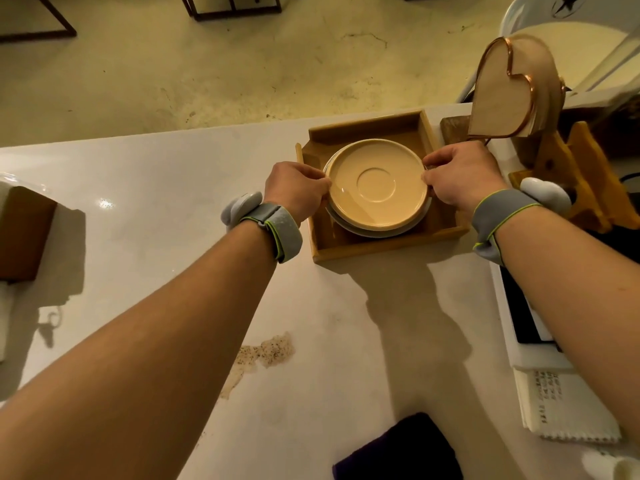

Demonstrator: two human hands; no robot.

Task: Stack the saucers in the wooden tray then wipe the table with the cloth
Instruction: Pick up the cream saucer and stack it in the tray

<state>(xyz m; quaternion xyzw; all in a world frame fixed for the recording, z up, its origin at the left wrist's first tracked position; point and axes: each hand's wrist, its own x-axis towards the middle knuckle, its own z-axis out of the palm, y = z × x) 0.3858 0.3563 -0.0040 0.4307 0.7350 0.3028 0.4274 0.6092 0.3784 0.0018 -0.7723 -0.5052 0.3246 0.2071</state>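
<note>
**Saucers going into the tray, both hands on the top one**

Saucers [377, 185] first: from my head camera, the only view I have, they sit as a small stack inside the wooden tray [367, 252], which I will use as my landmark. The top saucer is tan with a round well in its middle; paler rims show beneath it on the near side, so there is at least one more under it, though I cannot count them.

My left hand [294, 190] pinches the top saucer's rim at the tray's left wall, and my right hand [462, 174] pinches the opposite rim toward the tray's right side. Both are closed on that saucer's edge. Whether it already rests fully on the one below I cannot tell.

I judge these to be glazed ceramic: stiff, fairly light, smooth enough to slide on each other, and likely to chip if dropped or knocked on the tray wall. The rim, taken at two opposite points as now, is the sensible place to hold, and I should lower it level and centred.

Nearer to me than the tray, at the table's [166, 216] near edge, lies a dark cloth [398, 452]. Between it and the tray, off to the left, a brownish speckled stain [266, 353] marks the tabletop. Just right of the tray stands a heart-shaped holder [505, 95].
</note>
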